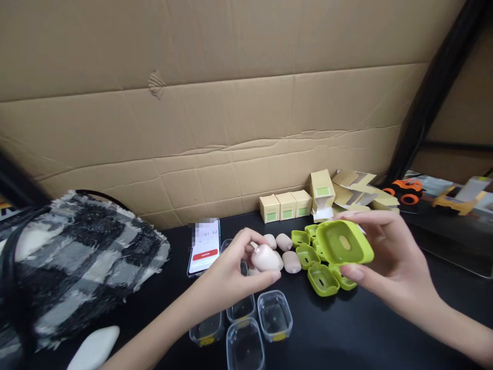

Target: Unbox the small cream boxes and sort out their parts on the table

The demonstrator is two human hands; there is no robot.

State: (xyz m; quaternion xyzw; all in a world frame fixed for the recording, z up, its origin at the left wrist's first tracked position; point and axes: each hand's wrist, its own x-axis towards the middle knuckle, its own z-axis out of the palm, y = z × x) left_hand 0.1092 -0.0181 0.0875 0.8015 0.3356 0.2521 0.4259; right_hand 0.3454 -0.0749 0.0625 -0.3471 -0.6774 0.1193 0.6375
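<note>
My left hand [234, 267] is closed around a smooth, pale pink rounded block [265, 258], thumb along its lower side. Several similar pale blocks [291, 262] lie just beyond it on the black table. Between the thumb and fingers of my right hand [393, 262] is a green cup [342, 242], raised and tilted so that its inside shows, with a pale oval spot in the bottom. Below and left of it, several more green cups [323, 279] sit in a cluster, some with a small slot in the base. Clear plastic containers [275, 314] stand nearest me, partly behind my left arm.
A phone [205, 246] with a timer on its screen lies behind my left hand. Small cardboard boxes [287, 206] line the cardboard wall, beside opened cartons [358, 187]. A plaid cloth [96, 252] and white object [95, 347] are left; an orange toy car [406, 191] is right.
</note>
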